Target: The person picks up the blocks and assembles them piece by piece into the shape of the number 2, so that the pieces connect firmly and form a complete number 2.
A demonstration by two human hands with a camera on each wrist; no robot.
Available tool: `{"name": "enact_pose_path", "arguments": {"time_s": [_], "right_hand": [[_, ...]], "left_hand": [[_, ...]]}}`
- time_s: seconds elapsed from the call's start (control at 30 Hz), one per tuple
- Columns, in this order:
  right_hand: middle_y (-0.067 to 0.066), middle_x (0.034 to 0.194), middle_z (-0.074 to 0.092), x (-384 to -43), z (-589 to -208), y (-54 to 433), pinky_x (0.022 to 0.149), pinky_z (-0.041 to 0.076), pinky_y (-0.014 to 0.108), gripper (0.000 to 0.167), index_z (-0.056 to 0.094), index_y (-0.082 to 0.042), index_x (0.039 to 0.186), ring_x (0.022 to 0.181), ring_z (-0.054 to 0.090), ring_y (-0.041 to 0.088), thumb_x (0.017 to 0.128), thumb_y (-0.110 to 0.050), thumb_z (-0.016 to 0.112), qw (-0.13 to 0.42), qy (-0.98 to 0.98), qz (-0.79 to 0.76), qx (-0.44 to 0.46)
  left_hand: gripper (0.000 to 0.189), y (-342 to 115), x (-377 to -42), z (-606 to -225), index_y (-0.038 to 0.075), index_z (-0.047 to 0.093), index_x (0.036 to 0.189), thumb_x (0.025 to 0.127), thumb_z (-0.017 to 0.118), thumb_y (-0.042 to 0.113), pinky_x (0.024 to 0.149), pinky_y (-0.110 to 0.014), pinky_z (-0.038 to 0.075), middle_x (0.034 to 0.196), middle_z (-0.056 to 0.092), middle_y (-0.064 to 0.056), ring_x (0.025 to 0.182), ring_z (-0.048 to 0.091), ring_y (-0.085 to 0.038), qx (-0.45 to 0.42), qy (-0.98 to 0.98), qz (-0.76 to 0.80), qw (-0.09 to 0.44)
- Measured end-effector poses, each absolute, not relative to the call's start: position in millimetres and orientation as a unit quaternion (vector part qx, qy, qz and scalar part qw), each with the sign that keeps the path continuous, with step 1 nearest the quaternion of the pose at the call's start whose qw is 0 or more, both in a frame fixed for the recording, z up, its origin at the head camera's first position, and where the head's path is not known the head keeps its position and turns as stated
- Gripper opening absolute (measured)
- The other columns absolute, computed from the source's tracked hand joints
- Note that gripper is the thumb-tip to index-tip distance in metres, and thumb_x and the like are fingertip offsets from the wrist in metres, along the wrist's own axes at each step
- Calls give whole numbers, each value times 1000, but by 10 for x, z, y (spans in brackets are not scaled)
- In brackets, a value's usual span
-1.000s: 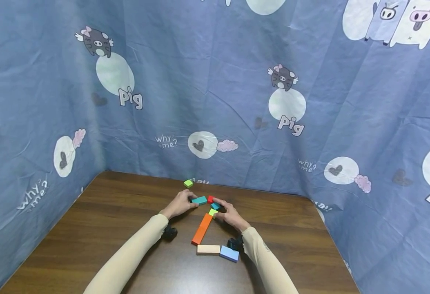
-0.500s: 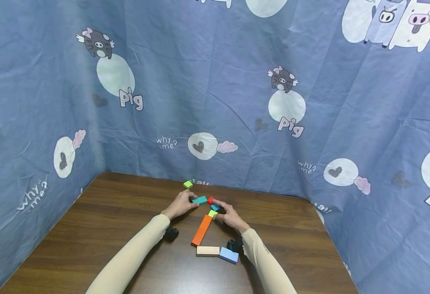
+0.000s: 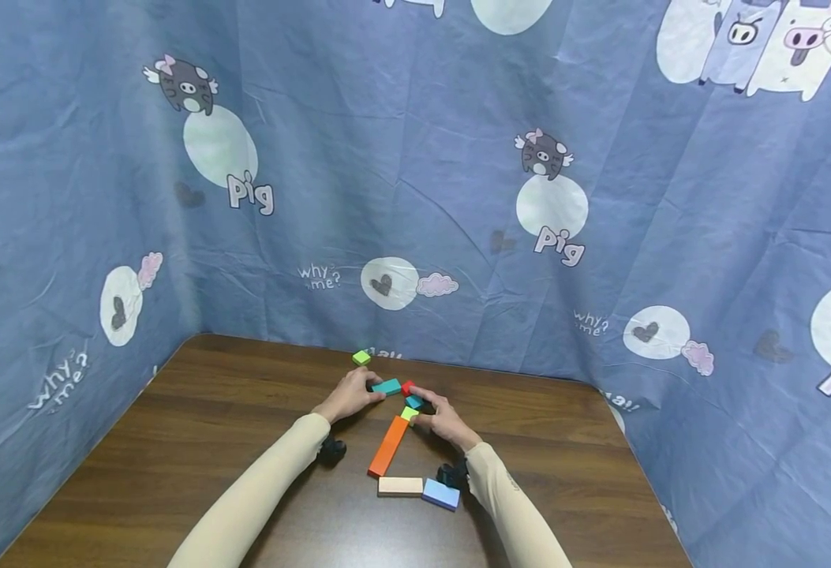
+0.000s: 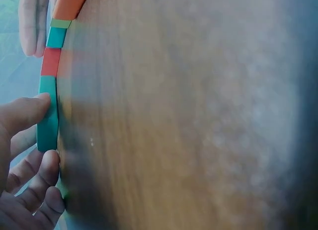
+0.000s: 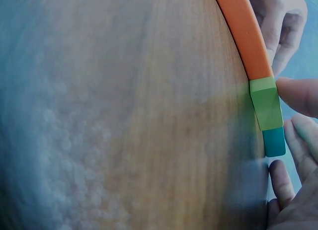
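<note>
In the head view my left hand [image 3: 349, 394] pinches a long teal block [image 3: 388, 386] between thumb and fingers. The left wrist view shows its thumb across that block's side. One end of the block is close to a small red block [image 3: 407, 388]. My right hand [image 3: 446, 420] has its thumb at a yellow-green block [image 3: 409, 414] and its index finger extended near the red block and a small teal block [image 3: 413, 402]. An orange bar [image 3: 388, 447] adjoins the yellow-green block. These pieces make a bent row on the table.
A beige block [image 3: 400, 487] and a blue block [image 3: 441, 494] lie end to end near the orange bar's near end. Another lime-green block [image 3: 361, 357] is at the brown table's [image 3: 230, 410] back edge. A patterned blue cloth [image 3: 387, 197] hangs behind.
The head view has shifted slightly. Both hands stay nearly in place, and the small red block appears turned a little compared with one second ago.
</note>
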State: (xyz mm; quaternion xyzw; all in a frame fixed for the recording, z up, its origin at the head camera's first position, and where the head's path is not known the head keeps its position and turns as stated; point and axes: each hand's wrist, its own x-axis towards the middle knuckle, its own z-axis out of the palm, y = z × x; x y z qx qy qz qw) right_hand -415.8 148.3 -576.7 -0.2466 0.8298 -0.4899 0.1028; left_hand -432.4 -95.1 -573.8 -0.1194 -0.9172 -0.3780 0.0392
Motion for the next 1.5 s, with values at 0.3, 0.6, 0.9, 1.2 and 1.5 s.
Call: {"name": "enact_pose_path", "arguments": {"time_s": [0.3, 0.6, 0.9, 1.2, 1.5], "right_hand": [[14, 149, 43, -4147, -5770, 1484, 108, 26, 60, 62, 45, -11, 143, 135, 37, 36, 86, -8, 69, 109, 828, -492, -245], [21, 149, 40, -3983, -5447, 1472, 107, 26, 62, 62, 41, -2, 144, 134, 37, 42, 87, -4, 65, 130, 821, -493, -256], [21, 149, 39, -3970, -5426, 1476, 109, 25, 60, 62, 41, -1, 144, 136, 35, 41, 87, -1, 65, 129, 818, -498, -260], [19, 149, 40, -4073, -5626, 1474, 107, 26, 61, 63, 42, -5, 144, 134, 38, 41, 87, -4, 67, 123, 821, -498, -250], [12, 149, 42, -4166, -5774, 1493, 108, 28, 57, 63, 45, -14, 143, 136, 38, 34, 85, -9, 69, 108, 828, -494, -240]], "left_hand": [[30, -935, -4337, -5758, 7, 70, 108, 83, 76, 22, 82, -39, 48, 99, 61, -5, 89, 58, -17, -127, -916, -379, 34], [33, -942, -4343, -5735, 6, 64, 122, 91, 66, 16, 81, -37, 42, 110, 51, -8, 90, 48, -18, -147, -917, -370, 33], [34, -897, -4354, -5714, -2, 61, 122, 91, 65, 12, 89, -44, 45, 126, 50, -17, 101, 56, -27, -110, -915, -384, 51], [34, -880, -4354, -5715, -1, 59, 125, 94, 61, 10, 103, -50, 38, 131, 50, -17, 127, 46, -33, -96, -915, -390, 41], [35, -866, -4369, -5724, 0, 56, 130, 96, 57, 10, 100, -49, 41, 131, 50, -16, 123, 49, -32, -95, -918, -383, 44]]}}
